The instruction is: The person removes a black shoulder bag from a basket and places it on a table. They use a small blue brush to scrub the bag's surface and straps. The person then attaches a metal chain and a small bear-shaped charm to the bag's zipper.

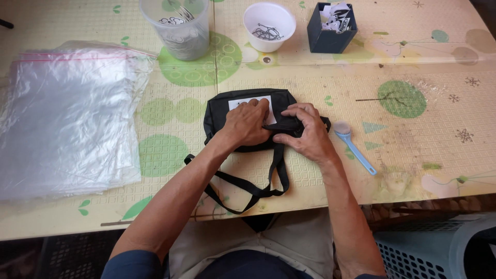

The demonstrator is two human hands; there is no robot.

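Small black fabric pouch bag (pixel 227 106) with white card label lies at frame centre on the patterned table mat (pixel 320 88). Left hand (pixel 247 124) presses flat, fingers closed on it; right hand (pixel 306 132) pinches its edge. Blue plastic spoon (pixel 354 146) lies just right.

Table (pixel 423 46) with yellow patterned mat, green circles printed on it. Stack of clear zip bags (pixel 67 119) with pink seal strip at the left edge, lying flat. Along the far edge: clear plastic cup (pixel 178 31) with small metal pieces inside, then white bowl (pixel 269 26) holding wire hooks, then dark blue square box (pixel 330 28) stuffed with black-and-white printed tags. Light blue spoon-shaped scoop (pixel 354 147) right of centre, handle pointing toward the near right corner. Blue-grey plastic basket (pixel 413 253) below the near edge, at right.
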